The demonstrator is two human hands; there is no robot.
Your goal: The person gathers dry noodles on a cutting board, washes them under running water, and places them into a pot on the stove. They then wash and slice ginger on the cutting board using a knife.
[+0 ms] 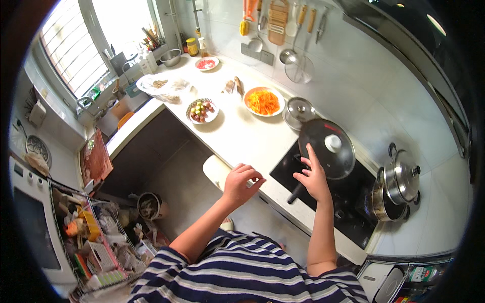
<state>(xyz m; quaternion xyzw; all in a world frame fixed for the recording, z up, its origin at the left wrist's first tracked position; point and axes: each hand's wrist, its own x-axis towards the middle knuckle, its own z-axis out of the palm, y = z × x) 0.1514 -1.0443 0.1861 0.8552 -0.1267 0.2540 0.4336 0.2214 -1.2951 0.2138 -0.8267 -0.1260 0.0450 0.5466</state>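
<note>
My right hand [315, 180] is raised over the hob with its fingers spread, and nothing is in it. Just beyond its fingertips, a glass lid with a white knob [332, 144] covers a pan, whose black handle [296, 194] points toward me. The hand overlaps the lid's near edge; whether it touches is unclear. By the front edge of the counter, my left hand [243, 185] hovers with fingers loosely curled toward the thumb, and I see nothing held. Further along the counter are a plate of shredded carrot [264, 102] and a bowl of small brown and green round items [202, 111].
Steel pots [398, 181] stand right of the black hob [352, 216]. A second lid [300, 108] lies behind the pan. At the back are a small plate of chopped red pieces [207, 64] and a plastic bag [163, 84]. Utensils such as a ladle [288, 56] hang on the wall.
</note>
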